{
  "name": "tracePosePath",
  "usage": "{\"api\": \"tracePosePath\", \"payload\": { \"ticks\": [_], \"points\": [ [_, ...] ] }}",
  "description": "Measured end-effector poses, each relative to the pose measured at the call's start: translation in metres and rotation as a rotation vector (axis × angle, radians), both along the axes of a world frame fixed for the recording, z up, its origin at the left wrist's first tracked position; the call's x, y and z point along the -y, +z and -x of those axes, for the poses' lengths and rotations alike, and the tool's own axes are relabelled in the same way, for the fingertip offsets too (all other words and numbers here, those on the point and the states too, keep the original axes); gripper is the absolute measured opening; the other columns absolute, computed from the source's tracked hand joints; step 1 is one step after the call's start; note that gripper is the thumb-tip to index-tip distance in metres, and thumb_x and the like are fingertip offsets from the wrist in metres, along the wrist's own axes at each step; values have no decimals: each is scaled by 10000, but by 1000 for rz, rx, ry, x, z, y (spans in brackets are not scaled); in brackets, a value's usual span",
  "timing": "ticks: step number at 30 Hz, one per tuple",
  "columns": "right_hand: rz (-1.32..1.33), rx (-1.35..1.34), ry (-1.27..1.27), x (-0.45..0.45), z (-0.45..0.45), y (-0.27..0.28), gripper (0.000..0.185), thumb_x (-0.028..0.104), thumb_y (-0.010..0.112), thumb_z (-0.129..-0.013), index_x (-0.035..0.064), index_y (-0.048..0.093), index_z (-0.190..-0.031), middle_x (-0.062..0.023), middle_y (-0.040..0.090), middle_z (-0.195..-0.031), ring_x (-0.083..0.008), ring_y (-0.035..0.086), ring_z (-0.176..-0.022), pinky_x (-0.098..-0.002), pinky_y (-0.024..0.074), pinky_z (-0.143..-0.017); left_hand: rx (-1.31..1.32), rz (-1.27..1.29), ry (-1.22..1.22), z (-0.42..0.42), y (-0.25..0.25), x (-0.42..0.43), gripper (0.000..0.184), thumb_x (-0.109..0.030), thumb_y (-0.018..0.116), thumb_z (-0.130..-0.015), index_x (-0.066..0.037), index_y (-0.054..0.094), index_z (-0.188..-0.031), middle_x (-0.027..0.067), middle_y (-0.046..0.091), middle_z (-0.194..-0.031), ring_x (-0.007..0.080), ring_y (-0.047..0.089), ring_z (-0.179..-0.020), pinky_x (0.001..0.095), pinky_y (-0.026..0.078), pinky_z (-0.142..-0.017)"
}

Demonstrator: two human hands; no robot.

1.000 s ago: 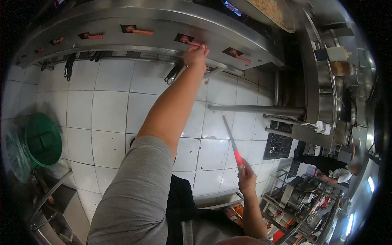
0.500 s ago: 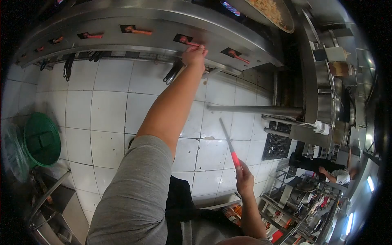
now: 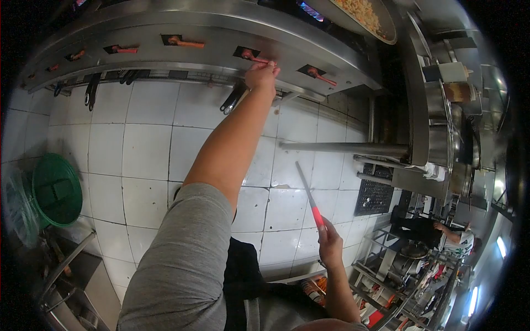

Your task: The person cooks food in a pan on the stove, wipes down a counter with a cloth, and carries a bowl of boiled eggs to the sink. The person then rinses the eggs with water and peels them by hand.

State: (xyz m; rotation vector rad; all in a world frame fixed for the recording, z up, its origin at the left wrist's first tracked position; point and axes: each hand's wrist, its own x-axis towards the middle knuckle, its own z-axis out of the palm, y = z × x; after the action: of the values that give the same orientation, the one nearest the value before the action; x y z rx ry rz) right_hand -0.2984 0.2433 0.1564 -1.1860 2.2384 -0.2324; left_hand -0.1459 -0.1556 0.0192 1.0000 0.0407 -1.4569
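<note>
My left hand (image 3: 263,74), at the end of an outstretched arm, pinches the tip of a red lever valve handle (image 3: 255,57) on the front panel of a steel stove (image 3: 221,47). Lower right, my right hand (image 3: 330,245) is wrapped round the red handle of a long, narrow utensil with a thin grey blade or shaft (image 3: 307,190). It points up and away over the floor; its exact kind cannot be told from this angle. Another lever valve handle (image 3: 321,77) sits to the right of my left hand, and an orange one (image 3: 185,42) to its left.
A pan of chopped food (image 3: 361,16) stands on the stove at top right, near a blue flame (image 3: 311,11). Black-handled utensils (image 3: 234,98) hang below the panel. A green bin (image 3: 57,190) is at left. A steel table leg (image 3: 348,148) crosses the right side. A co-worker (image 3: 430,230) stands far right.
Both my hands stay nearly where they were, the left on the lever handle and the right round the utensil. The co-worker at far right has shifted posture, with an arm moved.
</note>
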Motion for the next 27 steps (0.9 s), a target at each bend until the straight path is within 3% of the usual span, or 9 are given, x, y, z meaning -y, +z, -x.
{"api": "tracePosePath", "payload": {
  "ticks": [20,27],
  "points": [
    [-42,9,-12,1,-6,6,353,260,448,-905,64,506,-1194,-36,528,-673,-102,485,-575,-254,429,-554,-11,4,24,0,2,-2,96,6,609,-779,15,520,-813,116,583,-798,196,590,-686,263,536,-645],
    [-20,25,-3,-2,-5,1,351,261,456,-905,74,505,-1198,-35,524,-658,-96,480,-573,-250,428,-555,-12,30,18,8,-5,-5,145,-70,647,-758,-9,525,-804,97,576,-798,184,579,-652,263,525,-612]
  ]
}}
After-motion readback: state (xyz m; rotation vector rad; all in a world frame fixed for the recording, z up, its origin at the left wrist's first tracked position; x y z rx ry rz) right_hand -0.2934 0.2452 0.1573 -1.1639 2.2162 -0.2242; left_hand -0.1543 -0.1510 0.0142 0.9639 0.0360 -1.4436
